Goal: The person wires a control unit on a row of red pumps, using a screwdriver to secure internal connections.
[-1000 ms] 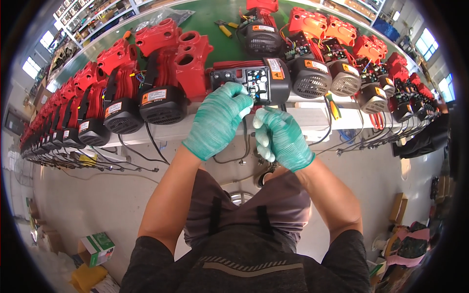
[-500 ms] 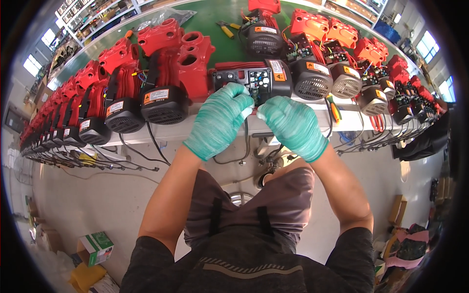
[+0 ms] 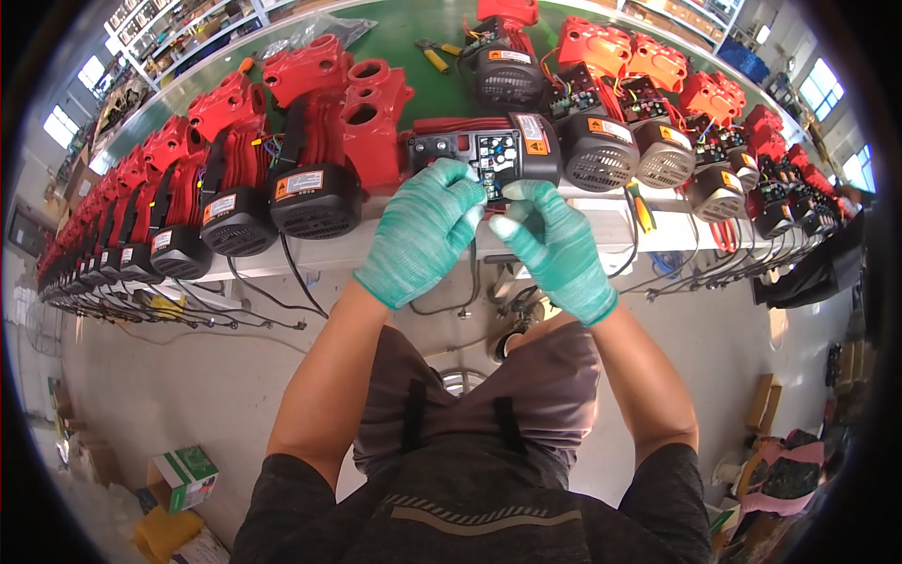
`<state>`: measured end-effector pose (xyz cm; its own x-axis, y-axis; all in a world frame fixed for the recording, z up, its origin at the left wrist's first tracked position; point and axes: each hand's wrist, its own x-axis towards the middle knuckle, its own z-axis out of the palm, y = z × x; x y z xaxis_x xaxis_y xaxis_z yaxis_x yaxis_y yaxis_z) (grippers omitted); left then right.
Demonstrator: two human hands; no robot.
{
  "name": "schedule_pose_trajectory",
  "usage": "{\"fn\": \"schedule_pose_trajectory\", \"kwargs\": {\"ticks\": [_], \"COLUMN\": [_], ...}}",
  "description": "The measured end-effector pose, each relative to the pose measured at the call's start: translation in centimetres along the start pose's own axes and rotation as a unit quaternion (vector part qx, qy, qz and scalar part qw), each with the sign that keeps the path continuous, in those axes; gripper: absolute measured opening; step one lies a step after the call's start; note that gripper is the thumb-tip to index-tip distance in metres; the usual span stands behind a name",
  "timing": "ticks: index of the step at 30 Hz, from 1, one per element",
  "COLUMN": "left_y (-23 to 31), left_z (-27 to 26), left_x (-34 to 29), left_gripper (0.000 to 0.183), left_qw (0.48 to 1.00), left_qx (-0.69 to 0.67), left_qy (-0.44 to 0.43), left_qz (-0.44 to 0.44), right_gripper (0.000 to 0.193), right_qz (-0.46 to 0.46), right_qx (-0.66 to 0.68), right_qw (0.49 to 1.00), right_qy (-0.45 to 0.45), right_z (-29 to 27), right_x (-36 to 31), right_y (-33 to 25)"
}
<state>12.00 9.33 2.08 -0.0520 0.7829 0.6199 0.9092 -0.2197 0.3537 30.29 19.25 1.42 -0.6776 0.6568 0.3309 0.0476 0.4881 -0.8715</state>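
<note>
Right in front of me a red and black motor-driven machine (image 3: 539, 167) lies on its side at the bench edge. Its red cast housing (image 3: 371, 150) points left, and an exposed circuit board (image 3: 498, 150) faces up. My left hand (image 3: 425, 230), in a green knit glove, is closed at the board's near left corner; whatever its fingertips hold is hidden. Just right of it, my right hand (image 3: 562, 246), gloved alike, has thumb and forefinger apart. Nothing shows between them, and its fingertips are close to the board's near edge.
A row of similar machines (image 3: 242, 226) stretches left, and several with bare boards (image 3: 601, 155) stand on the right. Pliers (image 3: 433, 56) lie on the green bench top (image 3: 395, 23). A yellow-green handled tool (image 3: 643, 209) is at the bench edge. Power cords (image 3: 303, 273) hang down in front.
My right hand has drawn slightly back toward me, and its thumb and forefinger have spread apart. My left hand stays by the board in nearly the same pose.
</note>
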Motion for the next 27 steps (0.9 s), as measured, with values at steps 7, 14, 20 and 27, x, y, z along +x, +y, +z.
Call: {"fn": "schedule_pose_trajectory", "kwargs": {"ticks": [7, 14, 20, 27], "left_y": [-0.2, 0.0, -0.1, 0.1], "left_z": [0.0, 0.4, 1.1, 1.4], "left_x": [-0.3, -0.5, -1.3, -1.3], "left_gripper": [0.015, 0.017, 0.016, 0.016], "left_qw": [0.999, 0.999, 0.991, 0.99], "left_qx": [-0.03, -0.037, -0.087, -0.087], "left_qy": [0.01, 0.02, 0.055, 0.066], "left_qz": [-0.009, -0.016, -0.09, -0.085], "right_gripper": [0.017, 0.017, 0.018, 0.026], "right_qz": [0.126, 0.132, 0.17, 0.222], "right_qx": [0.043, 0.006, 0.115, 0.175], "right_qw": [0.991, 0.991, 0.978, 0.959], "right_qy": [-0.023, -0.006, -0.031, -0.032], "right_z": [0.9, 1.1, 1.1, 1.0], "right_x": [0.8, 1.4, 1.7, 1.7], "right_y": [-1.3, -1.0, -2.2, -2.9]}}
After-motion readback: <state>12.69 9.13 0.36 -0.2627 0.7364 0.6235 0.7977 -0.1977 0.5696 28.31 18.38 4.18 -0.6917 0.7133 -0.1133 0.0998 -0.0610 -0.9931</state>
